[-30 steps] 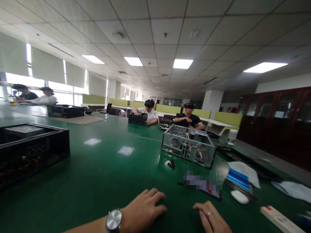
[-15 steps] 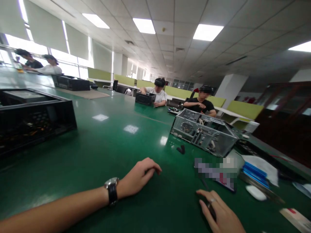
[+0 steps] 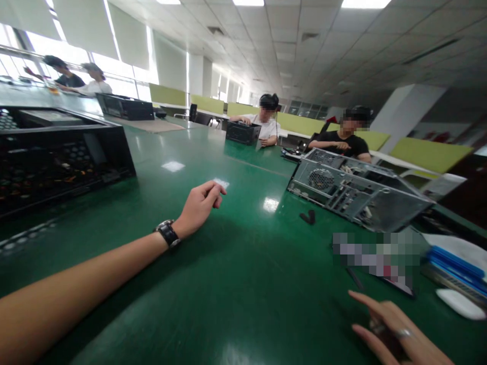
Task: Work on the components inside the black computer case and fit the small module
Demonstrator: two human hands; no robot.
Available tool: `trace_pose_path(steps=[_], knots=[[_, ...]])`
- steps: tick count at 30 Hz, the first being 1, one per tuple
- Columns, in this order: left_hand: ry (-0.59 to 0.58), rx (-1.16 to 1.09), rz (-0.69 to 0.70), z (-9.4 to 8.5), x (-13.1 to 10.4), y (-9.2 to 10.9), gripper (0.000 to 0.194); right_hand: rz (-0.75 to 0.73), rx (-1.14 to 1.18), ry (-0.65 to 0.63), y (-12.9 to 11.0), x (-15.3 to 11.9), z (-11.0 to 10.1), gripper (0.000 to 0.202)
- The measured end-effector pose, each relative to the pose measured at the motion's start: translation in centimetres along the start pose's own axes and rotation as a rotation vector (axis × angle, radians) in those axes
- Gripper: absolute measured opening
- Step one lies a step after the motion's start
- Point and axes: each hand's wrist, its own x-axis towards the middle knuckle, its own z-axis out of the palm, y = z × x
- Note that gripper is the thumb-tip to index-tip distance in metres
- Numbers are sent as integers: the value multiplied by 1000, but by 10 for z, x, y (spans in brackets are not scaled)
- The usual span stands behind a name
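My left hand [image 3: 201, 205], with a watch [image 3: 167, 233] at the wrist, is raised over the green table [image 3: 243, 263]. Its fingers are curled together, and anything inside them is hidden. At the lower right, my right hand [image 3: 395, 322] has its thumb and index finger apart, with a ring on one finger and a dark, shadowed palm. Beyond it lie a thin dark stick [image 3: 355, 278] and a blurred-out flat item [image 3: 376, 258]. A small black V-shaped piece [image 3: 308, 217] is near the open metal computer case [image 3: 357, 190].
A black open case [image 3: 68, 162] stands at the left edge. Blue strips [image 3: 456, 268] and a white rounded object [image 3: 460, 303] are at the right. Across the table, a person in white [image 3: 268, 126] handles a small black case [image 3: 242, 133], and a person in black [image 3: 342, 144] sits beside.
The view has tilted down and turned slightly left. My left hand has moved forward and curled its fingers tighter. My right hand appears farther right, with thumb and index finger still apart.
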Motion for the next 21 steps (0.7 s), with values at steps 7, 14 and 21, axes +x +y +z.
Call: trace_pose_path(steps=[7, 14, 21], knots=[[-90, 35, -4, 7, -9, -1, 26, -153, 79, -16, -36, 25, -14, 37], [-219, 147, 89, 22, -16, -5, 19, -219, 230, -89, -73, 58, 12, 38], [-310, 439, 370, 18, -19, 14, 15, -325, 501, -337, -120, 107, 77, 38]])
